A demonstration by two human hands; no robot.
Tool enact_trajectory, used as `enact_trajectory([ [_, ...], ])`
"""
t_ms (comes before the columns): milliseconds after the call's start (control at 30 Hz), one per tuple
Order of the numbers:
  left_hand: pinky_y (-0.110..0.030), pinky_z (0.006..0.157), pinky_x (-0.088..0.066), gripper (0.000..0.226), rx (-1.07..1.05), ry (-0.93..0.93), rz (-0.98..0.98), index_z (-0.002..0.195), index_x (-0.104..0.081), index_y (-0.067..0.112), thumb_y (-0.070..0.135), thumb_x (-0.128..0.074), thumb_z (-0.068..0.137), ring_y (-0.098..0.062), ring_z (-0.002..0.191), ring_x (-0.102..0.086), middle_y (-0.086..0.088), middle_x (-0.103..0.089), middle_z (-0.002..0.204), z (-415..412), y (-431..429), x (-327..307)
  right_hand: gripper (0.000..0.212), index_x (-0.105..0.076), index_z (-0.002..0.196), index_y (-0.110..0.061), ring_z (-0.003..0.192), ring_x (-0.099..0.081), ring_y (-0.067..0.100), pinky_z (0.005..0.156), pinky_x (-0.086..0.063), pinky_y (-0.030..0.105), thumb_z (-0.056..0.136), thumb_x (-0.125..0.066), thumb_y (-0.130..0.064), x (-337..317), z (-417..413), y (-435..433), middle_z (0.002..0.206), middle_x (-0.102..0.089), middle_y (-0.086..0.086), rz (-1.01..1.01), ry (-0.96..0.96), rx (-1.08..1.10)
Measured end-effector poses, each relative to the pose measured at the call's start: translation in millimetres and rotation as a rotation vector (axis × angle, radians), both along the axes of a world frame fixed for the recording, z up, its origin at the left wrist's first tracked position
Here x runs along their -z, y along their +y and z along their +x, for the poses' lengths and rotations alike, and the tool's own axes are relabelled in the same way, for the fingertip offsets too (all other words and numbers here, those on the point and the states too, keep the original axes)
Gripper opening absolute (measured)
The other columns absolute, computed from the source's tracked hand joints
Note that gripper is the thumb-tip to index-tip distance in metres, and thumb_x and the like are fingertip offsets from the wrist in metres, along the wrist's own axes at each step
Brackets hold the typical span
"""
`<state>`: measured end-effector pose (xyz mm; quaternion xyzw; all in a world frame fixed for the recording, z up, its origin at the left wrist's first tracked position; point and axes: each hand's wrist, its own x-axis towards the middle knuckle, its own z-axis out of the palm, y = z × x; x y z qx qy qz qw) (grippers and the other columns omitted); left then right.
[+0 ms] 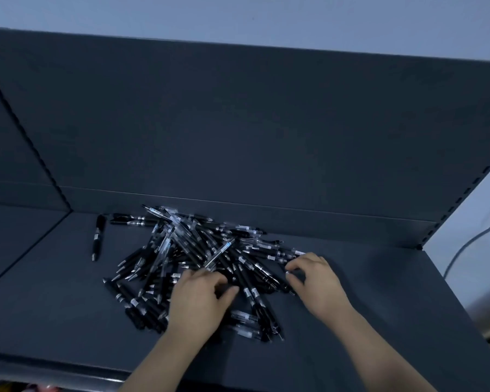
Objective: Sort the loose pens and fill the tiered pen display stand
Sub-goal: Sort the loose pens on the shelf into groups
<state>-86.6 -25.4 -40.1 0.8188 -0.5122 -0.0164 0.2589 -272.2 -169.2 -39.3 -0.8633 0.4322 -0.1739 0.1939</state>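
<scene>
A heap of loose pens point(198, 250), mostly black with a few clear-barrelled ones, lies in the middle of a dark shelf point(379, 292). One black pen point(98, 236) lies apart to the left of the heap. My left hand point(200, 301) rests on the near side of the heap, its fingers curled round pens and its thumb stretched to the right. My right hand point(317, 278) is at the heap's right edge, its bent fingertips and thumb pinching the end of a black pen. No display stand is in view.
The shelf's dark back panel point(238, 131) rises behind the heap. A slotted upright point(461, 196) bounds the right side, with a cable point(464, 247) beyond it. A divider line point(26, 131) runs down the left. The shelf's front edge point(68, 366) is close to me.
</scene>
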Motion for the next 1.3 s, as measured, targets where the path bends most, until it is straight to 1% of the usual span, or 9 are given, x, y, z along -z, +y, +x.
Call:
enact_trajectory([
  [100,-0.024,0.088,-0.039,0.056,-0.020,-0.078,0.156,0.101,-0.072,0.032,0.075,-0.045,0.080,-0.008,0.091,-0.052,0.014,-0.068,0.091,-11,-14,0,0.014,-0.069,0.104,-0.022,0.099,-0.049,0.008,0.084,-0.037,0.015,0.092,-0.062,-0.022,2,-1,11,0.105,-0.058,-0.011,0.015,0.004,-0.030],
  [267,-0.030,0.088,-0.040,0.051,-0.079,-0.050,0.262,0.081,-0.072,0.027,0.070,-0.045,0.085,-0.016,0.103,-0.054,0.009,-0.068,0.080,-24,-34,-10,0.015,-0.071,0.104,-0.023,0.102,-0.048,0.006,0.086,-0.036,0.013,0.090,-0.065,-0.024,9,-6,22,0.103,-0.057,-0.015,0.034,-0.009,-0.002],
  [433,-0.035,0.089,-0.048,0.036,-0.125,0.198,0.200,0.079,-0.073,0.028,0.058,-0.055,0.085,-0.013,0.083,-0.064,0.011,-0.062,0.058,-22,-39,-13,0.018,-0.071,0.107,-0.020,0.104,-0.050,0.008,0.086,-0.038,0.012,0.093,-0.061,-0.018,8,-12,19,0.107,-0.061,-0.012,0.015,-0.025,0.079],
  [600,-0.021,0.052,-0.042,0.024,-0.137,0.419,0.117,0.076,-0.067,0.029,0.049,-0.061,0.086,-0.007,0.051,-0.059,0.009,-0.060,0.051,-12,-38,-29,0.034,-0.059,0.130,-0.017,0.121,-0.042,0.014,0.102,-0.036,0.021,0.096,-0.054,-0.018,2,-10,-3,0.131,-0.054,-0.005,-0.025,0.023,0.136],
  [667,-0.021,0.048,-0.039,0.026,-0.140,0.521,0.034,0.072,-0.066,0.022,0.042,-0.062,0.088,-0.010,0.045,-0.054,0.005,-0.059,0.051,-5,-41,-29,0.038,-0.054,0.135,-0.018,0.126,-0.040,0.016,0.107,-0.034,0.025,0.097,-0.053,-0.019,0,-3,-12,0.136,-0.052,-0.004,-0.012,0.044,0.115],
  [933,-0.045,0.071,-0.060,0.017,-0.121,0.964,-0.187,0.103,-0.051,0.011,0.025,-0.042,0.102,-0.022,0.067,-0.069,-0.010,-0.063,0.083,5,-45,-28,0.040,-0.047,0.138,-0.023,0.127,-0.035,0.019,0.108,-0.030,0.029,0.099,-0.049,-0.029,0,10,-35,0.137,-0.042,0.000,0.026,0.308,0.021],
  [1067,-0.027,0.052,-0.056,0.017,-0.139,1.090,-0.198,0.108,-0.056,0.012,0.023,-0.047,0.100,-0.014,0.059,-0.053,-0.008,-0.054,0.082,7,-46,-29,0.034,-0.055,0.132,-0.025,0.123,-0.042,0.019,0.106,-0.033,0.030,0.099,-0.050,-0.029,1,7,-38,0.130,-0.051,-0.001,0.043,0.278,0.027],
  [1200,-0.022,0.058,-0.049,0.016,-0.091,1.081,-0.130,0.108,-0.065,0.012,0.017,-0.055,0.097,-0.010,0.063,-0.053,-0.003,-0.061,0.079,13,-45,-23,0.022,-0.068,0.113,-0.024,0.100,-0.060,0.020,0.089,-0.048,0.034,0.097,-0.053,-0.024,-10,4,-39,0.109,-0.065,-0.001,0.093,0.209,0.047],
  [1300,-0.016,0.061,-0.048,0.016,-0.053,1.074,-0.121,0.106,-0.065,0.022,0.014,-0.059,0.094,-0.010,0.066,-0.057,-0.002,-0.064,0.080,17,-41,-24,0.023,-0.070,0.110,-0.024,0.100,-0.059,0.020,0.086,-0.049,0.034,0.096,-0.053,-0.025,-13,1,-37,0.110,-0.062,-0.001,0.129,0.261,0.020],
])
